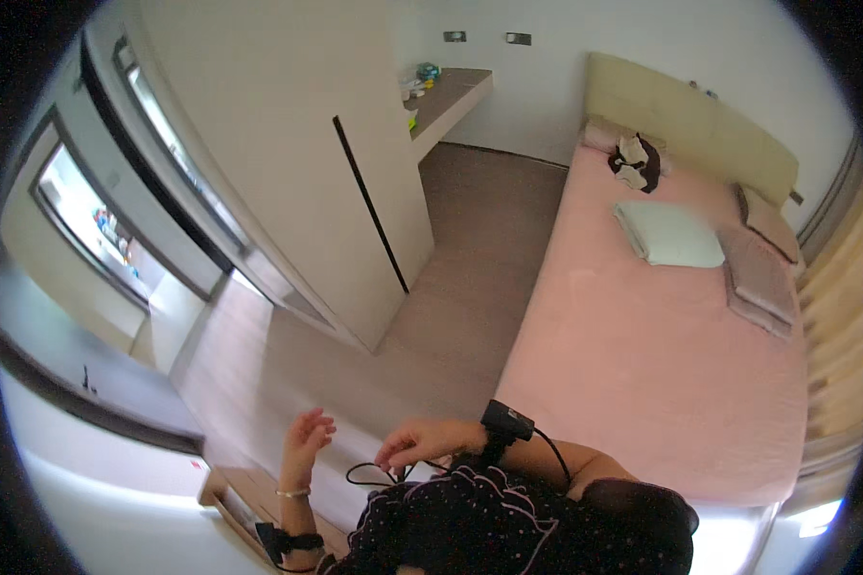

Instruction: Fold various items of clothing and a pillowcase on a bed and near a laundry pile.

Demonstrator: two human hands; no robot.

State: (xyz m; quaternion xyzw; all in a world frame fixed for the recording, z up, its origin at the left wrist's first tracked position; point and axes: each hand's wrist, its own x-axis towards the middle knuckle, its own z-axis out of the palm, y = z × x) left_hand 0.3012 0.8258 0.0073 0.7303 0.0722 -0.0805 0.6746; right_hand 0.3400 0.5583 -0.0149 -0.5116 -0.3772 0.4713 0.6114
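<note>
My left hand [309, 439] is raised in front of me, its fingers loosely bent and apart, with nothing in it. A pale bracelet [293, 493] circles that wrist, and lower down sits a black strapped device [288, 544]. To its right, my right hand [420, 443] hangs before my body, fingers half bent and pointing left. Just under those fingers a thin black cable [355, 470] makes a loop; I see no firm grip on it. A small black camera-like box [506, 420] is strapped to the right wrist, with a cable running back along the forearm.
On the right stands a bed [633, 383] with a pink sheet, a folded pale green quilt [669, 235], pillows [762, 287] and dark-and-cream cloth [635, 163]. A tall wardrobe [307, 192] rises ahead left. Behind it is a wall shelf [460, 91]. A wooden drawer unit [230, 498] stands lower left.
</note>
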